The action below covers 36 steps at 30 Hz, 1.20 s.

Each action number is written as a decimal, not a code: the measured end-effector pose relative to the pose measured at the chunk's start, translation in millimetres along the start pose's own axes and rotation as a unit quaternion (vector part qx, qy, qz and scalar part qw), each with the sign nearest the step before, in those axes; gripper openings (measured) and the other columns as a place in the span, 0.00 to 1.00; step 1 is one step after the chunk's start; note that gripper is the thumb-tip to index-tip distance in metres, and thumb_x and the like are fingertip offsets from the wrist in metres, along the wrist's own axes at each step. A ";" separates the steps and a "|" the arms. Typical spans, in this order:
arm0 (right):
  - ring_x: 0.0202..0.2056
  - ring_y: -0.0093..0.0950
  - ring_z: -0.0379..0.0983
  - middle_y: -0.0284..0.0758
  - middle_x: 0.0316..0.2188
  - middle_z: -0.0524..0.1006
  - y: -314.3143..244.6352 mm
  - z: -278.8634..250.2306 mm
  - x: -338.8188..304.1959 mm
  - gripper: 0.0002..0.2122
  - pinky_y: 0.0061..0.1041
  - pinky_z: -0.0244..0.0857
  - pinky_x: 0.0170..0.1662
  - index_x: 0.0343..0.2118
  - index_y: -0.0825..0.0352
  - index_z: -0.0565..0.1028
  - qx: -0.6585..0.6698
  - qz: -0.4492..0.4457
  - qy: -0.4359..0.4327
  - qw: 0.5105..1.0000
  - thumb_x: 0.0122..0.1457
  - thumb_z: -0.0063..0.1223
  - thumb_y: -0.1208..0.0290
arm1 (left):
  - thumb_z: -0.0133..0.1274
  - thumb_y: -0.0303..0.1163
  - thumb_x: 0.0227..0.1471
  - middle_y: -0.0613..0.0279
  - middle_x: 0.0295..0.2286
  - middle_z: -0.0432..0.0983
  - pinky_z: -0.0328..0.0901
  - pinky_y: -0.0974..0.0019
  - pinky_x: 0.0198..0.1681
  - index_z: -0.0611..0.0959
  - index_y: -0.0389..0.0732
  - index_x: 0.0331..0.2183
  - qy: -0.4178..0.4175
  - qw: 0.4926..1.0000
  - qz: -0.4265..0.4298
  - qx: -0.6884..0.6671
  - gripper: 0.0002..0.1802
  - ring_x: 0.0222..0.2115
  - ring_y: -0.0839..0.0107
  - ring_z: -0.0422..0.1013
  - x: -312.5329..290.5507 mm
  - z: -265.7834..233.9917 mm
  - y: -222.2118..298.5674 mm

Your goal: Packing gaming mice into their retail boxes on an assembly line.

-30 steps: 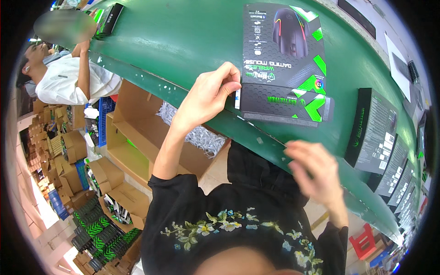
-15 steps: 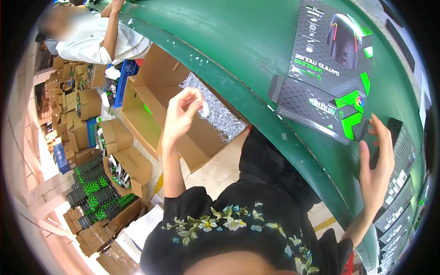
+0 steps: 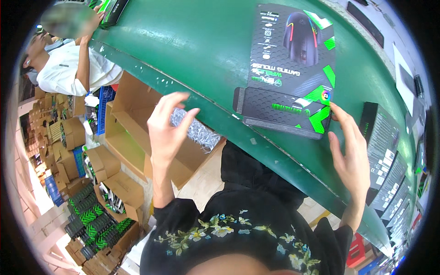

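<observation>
A black and green printed mouse box [image 3: 284,59] lies on the green table, its end flap [image 3: 279,107] folded out toward me with a small side tab at the left. My right hand [image 3: 352,153] is beside the flap's right corner, thumb and fingers apart, fingertips at its edge and not closed round it. Over the large carton at the table's edge, my left hand [image 3: 168,130] hangs in the air with thumb and fingers spread. Nothing shows in it.
The open brown carton [image 3: 128,98] holds shredded paper [image 3: 197,133]. Stacked dark boxes [image 3: 382,151] stand at my right. A co-worker in a white shirt [image 3: 68,73] is at the far left. More cartons [image 3: 117,188] and green-black packages [image 3: 94,215] fill the floor at left.
My left hand has opened; the small white piece between its fingers is gone. The whole view has shifted, and my right hand stays by the flap's corner.
</observation>
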State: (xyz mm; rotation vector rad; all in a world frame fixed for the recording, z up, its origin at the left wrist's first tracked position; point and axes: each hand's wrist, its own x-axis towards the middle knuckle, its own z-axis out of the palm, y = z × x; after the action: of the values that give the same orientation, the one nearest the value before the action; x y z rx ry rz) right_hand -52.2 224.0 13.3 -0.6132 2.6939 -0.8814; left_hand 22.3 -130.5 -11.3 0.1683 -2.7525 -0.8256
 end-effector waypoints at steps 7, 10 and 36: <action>0.42 0.43 0.72 0.44 0.43 0.74 3.0 -5.7 10.1 0.22 0.37 0.65 0.45 0.52 0.63 0.72 -0.005 -0.060 0.005 0.998 0.53 0.48 0.85 | 0.63 0.26 0.36 0.65 0.29 0.75 0.68 0.67 0.33 0.80 0.53 0.49 -0.175 0.924 0.331 0.084 0.33 0.27 0.67 0.72 62.8 30.6 39.7; 0.32 0.40 0.72 0.43 0.31 0.75 2.8 -18.0 14.0 0.21 0.31 0.65 0.40 0.46 0.70 0.75 0.074 -0.084 -0.017 0.994 0.45 0.50 0.87 | 0.65 0.27 0.33 0.67 0.29 0.74 0.68 0.67 0.33 0.84 0.51 0.44 -0.164 0.921 0.350 -0.040 0.28 0.26 0.68 0.72 70.9 29.1 28.6; 0.59 0.51 0.59 0.60 0.58 0.62 0.2 -13.6 41.5 0.18 0.44 0.51 0.62 0.52 0.58 0.73 0.602 -0.218 0.044 0.767 0.57 0.49 0.66 | 0.51 0.27 0.54 0.42 0.44 0.68 0.58 0.46 0.56 0.74 0.45 0.38 -0.105 0.704 0.181 -0.679 0.07 0.52 0.45 0.63 97.1 35.3 69.2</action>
State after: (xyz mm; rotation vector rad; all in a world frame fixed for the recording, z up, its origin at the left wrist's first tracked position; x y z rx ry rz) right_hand -93.6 212.0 20.0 -0.8097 1.4247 -2.4110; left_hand -83.2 -72.3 19.6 -0.7438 -1.4863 -2.4662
